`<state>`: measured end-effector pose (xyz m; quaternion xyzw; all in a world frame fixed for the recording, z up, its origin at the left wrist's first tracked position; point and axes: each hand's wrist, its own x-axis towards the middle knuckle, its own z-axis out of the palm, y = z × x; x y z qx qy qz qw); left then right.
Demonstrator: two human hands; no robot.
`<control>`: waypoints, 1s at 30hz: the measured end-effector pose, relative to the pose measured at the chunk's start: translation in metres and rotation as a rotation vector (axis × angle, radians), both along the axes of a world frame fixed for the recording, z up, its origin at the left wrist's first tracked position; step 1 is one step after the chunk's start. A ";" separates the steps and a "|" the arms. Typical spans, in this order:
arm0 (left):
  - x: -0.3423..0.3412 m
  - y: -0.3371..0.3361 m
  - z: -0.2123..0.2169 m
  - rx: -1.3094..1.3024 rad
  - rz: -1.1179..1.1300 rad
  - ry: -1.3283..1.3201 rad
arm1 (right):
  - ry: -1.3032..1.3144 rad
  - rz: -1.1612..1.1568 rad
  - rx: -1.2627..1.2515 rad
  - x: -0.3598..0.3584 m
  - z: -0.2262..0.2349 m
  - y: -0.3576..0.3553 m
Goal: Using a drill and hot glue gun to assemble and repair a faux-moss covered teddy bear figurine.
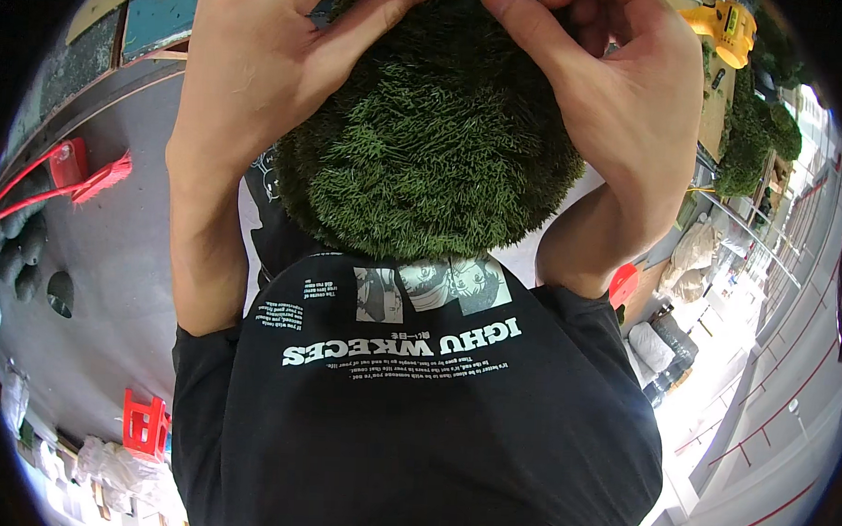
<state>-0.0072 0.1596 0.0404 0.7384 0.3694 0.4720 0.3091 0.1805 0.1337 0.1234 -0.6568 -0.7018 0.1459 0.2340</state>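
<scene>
Ball of green artificial turf (pixel 425 152), at twelve o'clock, pressed by our left hand (pixel 261 72) and right hand (pixel 622 94); grip narrow, fingertips pinching the fibres; shaping step, next calls for turning.

The green ball (pixel 425 143) is a large rounded mass covered all over in short, dense, needle-like artificial bristles, dark green with lighter yellowish-green tips that give it a shaggy turf look. It is held up off the floor, close in front of the person's chest, filling the upper middle of the view. Its lower curve hangs just above the black printed shirt, and its top runs out of the picture at the far edge. The left hand (pixel 261 63) presses on its upper left side, the right hand (pixel 612 93) on its upper right, fingers sunk among the bristles
</scene>
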 end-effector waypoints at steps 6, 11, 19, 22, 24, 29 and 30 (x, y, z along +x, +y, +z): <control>-0.002 -0.003 0.005 0.033 0.007 0.014 | -0.017 0.003 0.016 -0.001 0.000 0.000; 0.000 0.003 -0.001 0.048 -0.027 -0.039 | -0.035 -0.004 0.023 -0.002 0.000 -0.001; 0.003 -0.005 0.002 0.172 0.082 0.063 | -0.040 0.007 0.050 -0.001 -0.003 0.000; 0.005 -0.003 0.005 0.172 0.082 0.068 | -0.029 -0.001 0.038 -0.001 -0.003 0.000; 0.005 -0.004 0.006 0.176 0.085 0.069 | -0.032 -0.004 0.041 -0.001 -0.003 -0.001; 0.005 -0.005 0.009 0.180 0.083 0.107 | -0.040 -0.005 0.054 -0.002 -0.004 -0.001; 0.005 -0.005 0.010 0.177 0.082 0.113 | -0.042 -0.003 0.059 -0.002 -0.004 -0.001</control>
